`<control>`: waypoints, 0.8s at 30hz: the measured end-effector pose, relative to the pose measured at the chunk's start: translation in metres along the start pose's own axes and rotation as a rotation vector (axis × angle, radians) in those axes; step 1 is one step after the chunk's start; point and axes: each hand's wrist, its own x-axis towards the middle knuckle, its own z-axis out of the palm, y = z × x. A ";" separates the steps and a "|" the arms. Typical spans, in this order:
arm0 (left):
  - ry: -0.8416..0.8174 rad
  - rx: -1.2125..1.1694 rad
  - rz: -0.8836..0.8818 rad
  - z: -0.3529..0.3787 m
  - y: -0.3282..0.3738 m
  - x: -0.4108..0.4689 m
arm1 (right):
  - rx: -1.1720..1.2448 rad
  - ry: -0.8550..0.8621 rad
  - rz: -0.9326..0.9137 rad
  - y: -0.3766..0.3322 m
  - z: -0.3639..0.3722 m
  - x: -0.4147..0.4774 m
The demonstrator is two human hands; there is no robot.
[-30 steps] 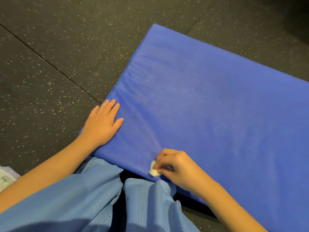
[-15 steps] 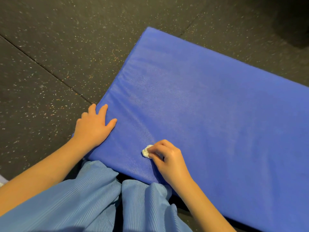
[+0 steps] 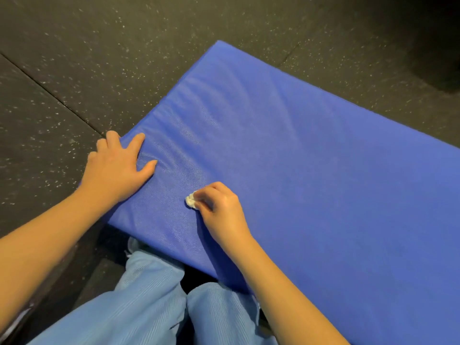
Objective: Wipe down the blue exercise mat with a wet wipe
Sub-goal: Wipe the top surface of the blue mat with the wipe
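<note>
Both hands on the blue exercise mat [image 3: 298, 158], wiping near its close corner.
My left hand [image 3: 117, 170] lies flat, pressing the mat's edge at nine o'clock; my right hand [image 3: 221, 207] pinches a balled-up wet wipe [image 3: 191, 202] against the cover at seven o'clock from centre. The mat lies on the speckled black floor [image 3: 74, 58], running off toward three o'clock. No wet trail shows, so I judge the job early: most of the mat, toward one and three o'clock, likely remains.

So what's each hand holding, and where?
The right hand pinches a balled-up wipe by its right side, on the mat. The left hand holds nothing; it rests on the mat's edge.
</note>
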 end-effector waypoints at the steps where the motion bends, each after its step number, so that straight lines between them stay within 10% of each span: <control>1: 0.001 0.008 -0.007 -0.002 -0.009 0.001 | 0.004 -0.021 -0.019 0.000 0.004 0.004; 14: -0.334 -0.007 0.131 0.042 0.005 -0.009 | -0.181 0.110 0.090 0.031 0.013 0.027; 19: -0.308 -0.042 0.093 0.058 0.007 -0.016 | -0.240 -0.261 -0.177 0.023 0.010 0.021; 24: -0.320 -0.052 0.094 0.055 0.011 -0.018 | -0.401 0.132 0.163 0.055 -0.004 0.069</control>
